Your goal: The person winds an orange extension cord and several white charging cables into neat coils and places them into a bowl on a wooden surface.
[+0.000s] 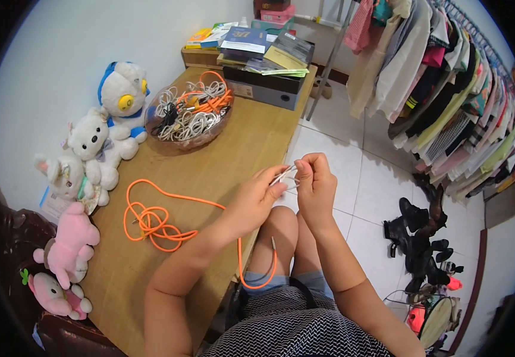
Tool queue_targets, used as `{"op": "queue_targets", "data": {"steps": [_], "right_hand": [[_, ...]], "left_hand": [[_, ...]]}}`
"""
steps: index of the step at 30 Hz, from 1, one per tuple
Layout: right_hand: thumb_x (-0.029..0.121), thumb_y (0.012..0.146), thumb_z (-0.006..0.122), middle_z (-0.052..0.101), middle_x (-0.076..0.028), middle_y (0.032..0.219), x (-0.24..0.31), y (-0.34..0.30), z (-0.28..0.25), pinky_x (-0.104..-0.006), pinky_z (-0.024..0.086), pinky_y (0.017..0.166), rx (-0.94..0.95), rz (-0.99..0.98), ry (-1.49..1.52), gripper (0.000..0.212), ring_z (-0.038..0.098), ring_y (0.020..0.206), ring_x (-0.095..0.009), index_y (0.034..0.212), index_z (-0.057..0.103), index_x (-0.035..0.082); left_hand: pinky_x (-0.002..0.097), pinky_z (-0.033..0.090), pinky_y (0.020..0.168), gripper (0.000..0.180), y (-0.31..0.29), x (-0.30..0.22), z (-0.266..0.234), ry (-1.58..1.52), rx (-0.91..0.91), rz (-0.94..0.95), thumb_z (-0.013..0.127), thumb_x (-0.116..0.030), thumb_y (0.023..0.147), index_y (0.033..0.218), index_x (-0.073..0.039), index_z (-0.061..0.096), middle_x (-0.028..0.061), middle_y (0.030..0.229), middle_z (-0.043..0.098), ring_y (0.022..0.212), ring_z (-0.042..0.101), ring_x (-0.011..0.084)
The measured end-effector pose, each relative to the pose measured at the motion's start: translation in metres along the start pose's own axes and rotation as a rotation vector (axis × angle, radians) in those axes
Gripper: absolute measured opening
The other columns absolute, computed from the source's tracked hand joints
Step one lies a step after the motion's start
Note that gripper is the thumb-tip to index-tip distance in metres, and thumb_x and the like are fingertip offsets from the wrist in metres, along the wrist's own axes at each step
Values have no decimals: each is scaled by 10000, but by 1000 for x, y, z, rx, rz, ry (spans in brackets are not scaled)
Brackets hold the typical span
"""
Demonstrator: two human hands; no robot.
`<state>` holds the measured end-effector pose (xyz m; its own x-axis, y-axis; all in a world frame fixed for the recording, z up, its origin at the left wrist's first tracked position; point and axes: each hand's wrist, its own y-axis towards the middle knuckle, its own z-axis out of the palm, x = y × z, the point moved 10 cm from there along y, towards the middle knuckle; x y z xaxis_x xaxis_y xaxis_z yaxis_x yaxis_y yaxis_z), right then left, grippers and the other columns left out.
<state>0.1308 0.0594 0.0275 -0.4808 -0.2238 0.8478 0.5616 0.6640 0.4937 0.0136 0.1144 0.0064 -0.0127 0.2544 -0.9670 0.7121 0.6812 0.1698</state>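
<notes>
Over the right edge of the wooden table, above my lap, my left hand (pixel 256 199) pinches a small white coiled cable (pixel 287 177). My right hand (pixel 317 184) grips the same cable from the other side, thumb and forefinger pressed together. The fingers cover part of the coil. An orange cable (pixel 150 221) lies in loose tangled loops on the table, left of my left forearm. One stretch of it passes beneath that arm and hangs over the table edge, its plug end resting by my thigh.
A clear bowl (pixel 181 145) of bundled white, orange and black cables stands farther back on the table (pixel 257 134). Plush toys (pixel 94 140) line the left wall side. Boxes and books (pixel 245 41) are stacked at the far end. Hanging clothes (pixel 448 77) and shoes (pixel 415 238) occupy the right.
</notes>
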Motion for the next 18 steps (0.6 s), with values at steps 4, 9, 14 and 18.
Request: {"op": "queue_targets", "data": {"steps": [4, 9, 14, 18], "right_hand": [[178, 928, 528, 560, -76, 612, -7, -2, 6, -250, 409, 473, 49, 13, 78, 184, 526, 512, -141, 844, 519, 14], [199, 932, 522, 568, -81, 609, -14, -9, 12, -266, 432, 488, 154, 54, -8, 196, 548, 506, -174, 863, 540, 16], [231, 928, 521, 597, -111, 647, 8, -15, 15, -312, 456, 503, 55, -139, 23, 218, 593, 534, -235, 941, 542, 13], [224, 889, 572, 600, -123, 704, 18, -27, 27, -345, 456, 508, 171, -121, -55, 229, 606, 592, -260, 984, 547, 17]], "left_hand": [[374, 448, 676, 242, 1, -10, -6, 355, -13, 135, 460, -201, 940, 1054, 2, 528, 181, 880, 558, 770, 563, 352], [403, 413, 613, 251, 0, -9, -11, 372, -47, 69, 431, -230, 952, 954, -2, 537, 204, 777, 534, 705, 516, 385], [247, 340, 514, 316, 1, 24, -4, 61, 35, -10, 425, -316, 968, 976, -22, 540, 25, 645, 447, 560, 418, 106], [168, 199, 419, 315, -4, 48, -20, -530, -207, -373, 415, -362, 969, 948, -65, 519, -85, 613, 341, 476, 252, 14]]}}
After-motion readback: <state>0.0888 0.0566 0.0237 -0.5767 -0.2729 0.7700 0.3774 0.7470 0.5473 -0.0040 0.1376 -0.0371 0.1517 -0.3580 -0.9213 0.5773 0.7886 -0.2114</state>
